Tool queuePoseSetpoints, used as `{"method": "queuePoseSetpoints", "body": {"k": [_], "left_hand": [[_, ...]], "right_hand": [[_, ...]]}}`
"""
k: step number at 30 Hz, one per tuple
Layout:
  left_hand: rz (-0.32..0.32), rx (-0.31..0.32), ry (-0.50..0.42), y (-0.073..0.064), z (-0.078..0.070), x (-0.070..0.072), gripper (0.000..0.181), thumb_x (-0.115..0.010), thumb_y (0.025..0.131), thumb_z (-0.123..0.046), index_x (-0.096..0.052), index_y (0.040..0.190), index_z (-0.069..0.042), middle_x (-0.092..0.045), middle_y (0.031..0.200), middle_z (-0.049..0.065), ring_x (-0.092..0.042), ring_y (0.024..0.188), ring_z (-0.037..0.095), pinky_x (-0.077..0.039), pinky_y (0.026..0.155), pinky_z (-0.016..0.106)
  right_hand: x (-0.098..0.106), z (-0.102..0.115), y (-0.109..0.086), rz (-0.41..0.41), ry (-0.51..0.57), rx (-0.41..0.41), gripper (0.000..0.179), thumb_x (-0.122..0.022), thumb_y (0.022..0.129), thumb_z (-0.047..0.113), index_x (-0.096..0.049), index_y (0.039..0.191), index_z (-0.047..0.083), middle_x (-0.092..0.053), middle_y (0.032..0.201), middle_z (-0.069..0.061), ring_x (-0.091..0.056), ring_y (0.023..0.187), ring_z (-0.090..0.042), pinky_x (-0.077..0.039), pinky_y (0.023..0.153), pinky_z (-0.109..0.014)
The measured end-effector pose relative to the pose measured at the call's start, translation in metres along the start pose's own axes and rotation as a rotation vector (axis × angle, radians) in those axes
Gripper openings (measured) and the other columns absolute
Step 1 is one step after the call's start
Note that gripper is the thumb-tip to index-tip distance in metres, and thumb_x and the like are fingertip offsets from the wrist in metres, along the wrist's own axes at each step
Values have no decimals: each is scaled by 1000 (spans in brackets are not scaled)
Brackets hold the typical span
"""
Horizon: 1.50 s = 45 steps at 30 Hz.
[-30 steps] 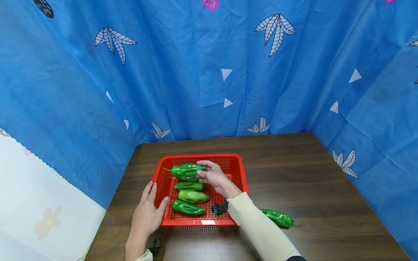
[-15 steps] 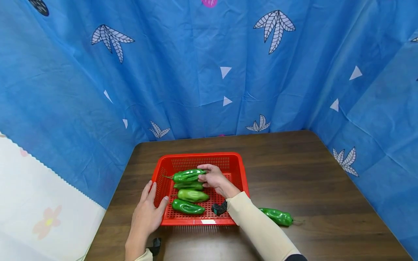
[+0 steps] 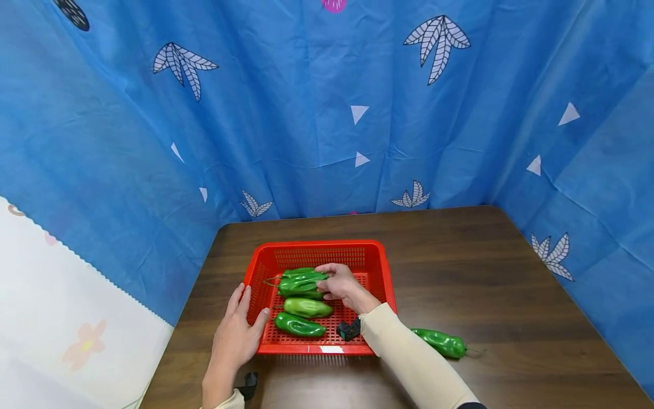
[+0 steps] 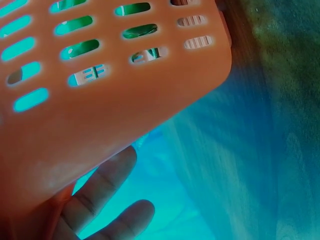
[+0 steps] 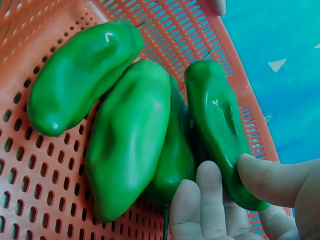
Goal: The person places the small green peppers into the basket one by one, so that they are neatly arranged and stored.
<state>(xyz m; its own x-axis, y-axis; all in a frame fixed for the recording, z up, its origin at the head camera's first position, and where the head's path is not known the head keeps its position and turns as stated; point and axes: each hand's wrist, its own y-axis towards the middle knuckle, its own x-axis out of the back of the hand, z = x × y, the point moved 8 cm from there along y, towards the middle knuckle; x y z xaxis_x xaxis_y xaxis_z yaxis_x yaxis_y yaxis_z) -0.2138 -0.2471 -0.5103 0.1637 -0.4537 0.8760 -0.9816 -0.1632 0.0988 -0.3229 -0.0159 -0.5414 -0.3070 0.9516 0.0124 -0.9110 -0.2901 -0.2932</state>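
Observation:
A red perforated plastic basket [image 3: 319, 245] holds several long green peppers. Inside it, my right hand [image 3: 343, 287] pinches one dark green pepper [image 3: 301, 284] by its right end, between thumb and fingers; in the right wrist view the thumb lies on that pepper [image 5: 220, 120]. Another green pepper [image 3: 298, 272] lies just behind it. Nearer the front are a light green pepper [image 3: 308, 308] and a darker green pepper [image 3: 300, 325]. At the basket's left rim my left hand [image 3: 236, 329] rests with fingers extended and thumb spread; its fingers [image 4: 107, 180] show beside the basket wall.
One more green pepper [image 3: 440, 342] lies on the dark wood table [image 3: 460, 272] to the right of the basket, partly hidden by the right sleeve. Blue patterned curtains [image 3: 286, 113] stand behind and around the table. White cloth [image 3: 66, 307] hangs at the left.
My right hand has brought the pepper lower and toward the front of the basket, uncovering the pepper behind it. The left hand stays at the rim.

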Motion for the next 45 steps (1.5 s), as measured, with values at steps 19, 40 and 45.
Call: {"method": "queuePoseSetpoints", "body": {"k": [19, 40, 45], "left_hand": [[-9, -2, -11, 2, 0, 2, 75, -54, 99, -48, -28, 160, -12, -18, 168, 6, -43, 142, 40, -40, 108, 64], [-34, -19, -12, 0, 4, 0, 76, -57, 98, -47, -30, 159, -10, -21, 167, 7, -46, 140, 40, -42, 106, 64], [-33, -18, -10, 0, 4, 0, 76, -57, 98, -47, -30, 159, -10, -21, 167, 7, -45, 141, 39, -43, 105, 65]], "right_hand": [[-1, 2, -4, -26, -129, 33, 34, -71, 87, -6, -68, 119, 4, -69, 103, -12, -74, 82, -22, -59, 66, -36], [-1, 3, -6, -46, -179, 54, 29, -76, 85, -1, -72, 111, 9, -67, 113, -12, -62, 80, -16, -50, 58, -30], [-1, 4, -7, -45, -176, 62, 29, -77, 85, 0, -71, 111, 9, -67, 113, -12, -62, 82, -17, -51, 60, -32]]}}
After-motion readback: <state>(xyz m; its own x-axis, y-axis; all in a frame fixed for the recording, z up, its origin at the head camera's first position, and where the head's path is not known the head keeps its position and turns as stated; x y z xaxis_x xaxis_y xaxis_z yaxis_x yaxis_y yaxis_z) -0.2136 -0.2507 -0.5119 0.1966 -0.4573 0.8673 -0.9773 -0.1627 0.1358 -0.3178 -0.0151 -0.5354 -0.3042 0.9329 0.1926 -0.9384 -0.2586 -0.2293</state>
